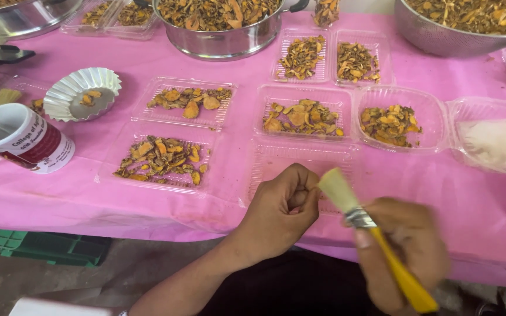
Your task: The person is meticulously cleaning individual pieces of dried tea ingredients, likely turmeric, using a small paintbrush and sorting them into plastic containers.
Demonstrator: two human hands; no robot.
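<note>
Pink-covered table (458,199) with clear trays (185,102)

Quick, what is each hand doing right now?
Left hand: closed in a pinch; what it holds, if anything, cannot be told.
Right hand: closed on a yellow-handled brush.

the left hand (282,208) is curled into a loose fist, knuckles up, thumb pressed against the side of the bent forefinger, fingertips pinched together. its bare forearm runs down and to the left out of view, wrist nearly straight. the right hand (408,251) is blurred, lower and to the right, fingers wrapped closed around a handle, back of the hand facing up. the two hands sit near each other, not touching.
</note>
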